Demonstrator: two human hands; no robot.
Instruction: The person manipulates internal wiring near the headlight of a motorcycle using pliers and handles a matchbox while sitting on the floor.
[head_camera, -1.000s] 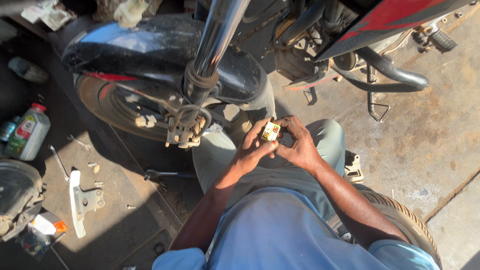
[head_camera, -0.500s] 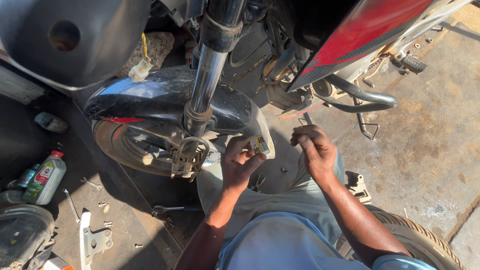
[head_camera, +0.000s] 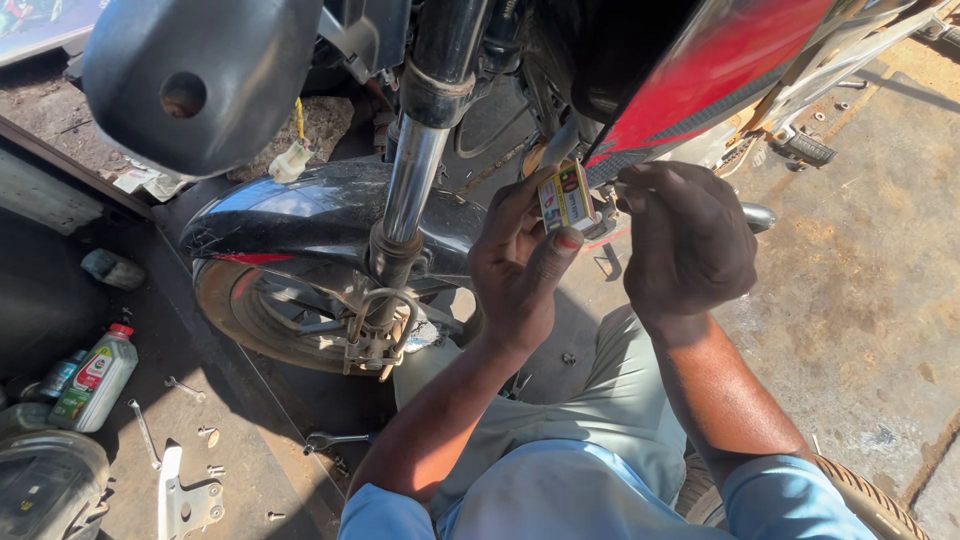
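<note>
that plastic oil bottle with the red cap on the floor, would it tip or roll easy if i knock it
The oil bottle leans rather than standing square, so a nudge would probably topple it. Its flattish sides suggest it would slide or flop, not roll far. The red cap looks closed, so spilling seems unlikely, though how full or heavy it is cannot be told. Loose bolts nearby might scatter.

Thumb hides part of the small box (head_camera: 566, 196).

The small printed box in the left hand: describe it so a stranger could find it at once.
Start at the motorcycle's shiny chrome fork tube above the black front mudguard. Just right of it, the left hand is raised beside the right hand. Pinched in its grip is the small rectangular cardboard box, the only yellow, red and white printed thing among dark metal parts.
</note>
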